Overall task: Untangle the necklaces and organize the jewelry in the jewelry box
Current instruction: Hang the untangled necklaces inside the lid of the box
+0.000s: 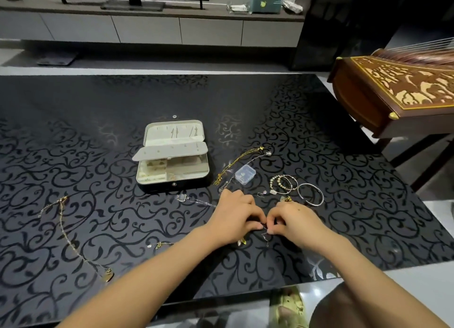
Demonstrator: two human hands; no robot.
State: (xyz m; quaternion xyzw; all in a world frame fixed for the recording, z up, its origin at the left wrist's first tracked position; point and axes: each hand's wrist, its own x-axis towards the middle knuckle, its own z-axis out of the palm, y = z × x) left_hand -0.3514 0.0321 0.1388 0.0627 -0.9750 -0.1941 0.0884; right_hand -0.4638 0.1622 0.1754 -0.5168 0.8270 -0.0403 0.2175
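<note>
Jewelry lies scattered over the black scroll-patterned table (98, 136). The jewelry box (172, 178) stands open near the centre of the frame. Its outside is black and its lining cream, the lid is raised at the back, and a padded flap is tilted across the middle. Small pieces sit in the compartments below, too small to make out.

Just below and right of centre, the left hand (233, 218) and the right hand (294, 221) meet knuckles up, low over the tabletop. Both have their fingers curled inward with the tips almost touching. Between them they pinch a thin silver chain (266, 238), whose loose end hangs down beneath the fingertips.

A gold link necklace (235, 163) stretches diagonally to the right of the box, and a small clear plastic case (245, 175) lies just beside it. Further right are a beaded bracelet (278, 184) overlapping a thin hoop, and an open silver bangle (310, 195). A little earring (261, 194) lies between the bracelet and the left hand. A chain with a square pendant (183, 198) lies below the box, running toward the left hand. At lower left, well apart from the rest, a long fine necklace (68, 237) trails down to a gold oval pendant.

A carved wooden zither (393, 92) fills the upper right of the frame, and a green tissue box (265, 1) sits on the low cabinet along the top.
</note>
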